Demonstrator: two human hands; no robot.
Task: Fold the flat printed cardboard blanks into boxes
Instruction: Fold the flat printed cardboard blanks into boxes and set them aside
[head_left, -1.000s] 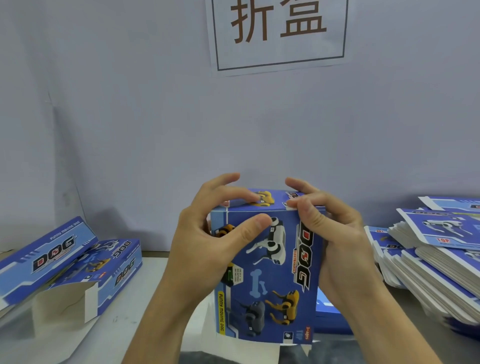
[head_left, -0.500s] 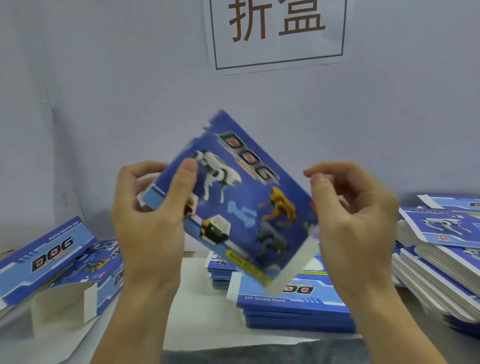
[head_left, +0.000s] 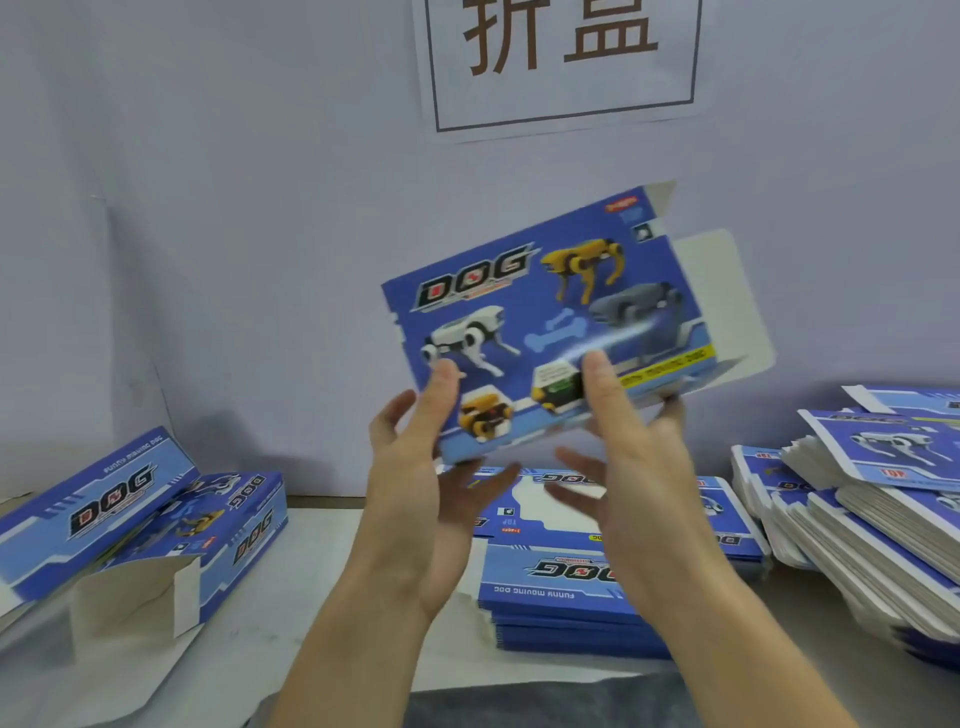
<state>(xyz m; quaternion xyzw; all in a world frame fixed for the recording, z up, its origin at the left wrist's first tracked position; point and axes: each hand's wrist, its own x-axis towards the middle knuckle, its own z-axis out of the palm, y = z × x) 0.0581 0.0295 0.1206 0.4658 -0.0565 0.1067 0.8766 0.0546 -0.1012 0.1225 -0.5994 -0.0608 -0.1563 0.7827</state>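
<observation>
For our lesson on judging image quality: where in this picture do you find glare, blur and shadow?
Head view: a glare streak crosses the held box above the right thumb; the fingers of both hands, left and right, are smeared by motion; soft shadows fall on the wall behind the folded boxes at left.

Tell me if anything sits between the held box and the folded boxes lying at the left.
Nothing visible does. The box is held in the air by the left hand and right hand; bare table lies before the folded boxes.
</observation>
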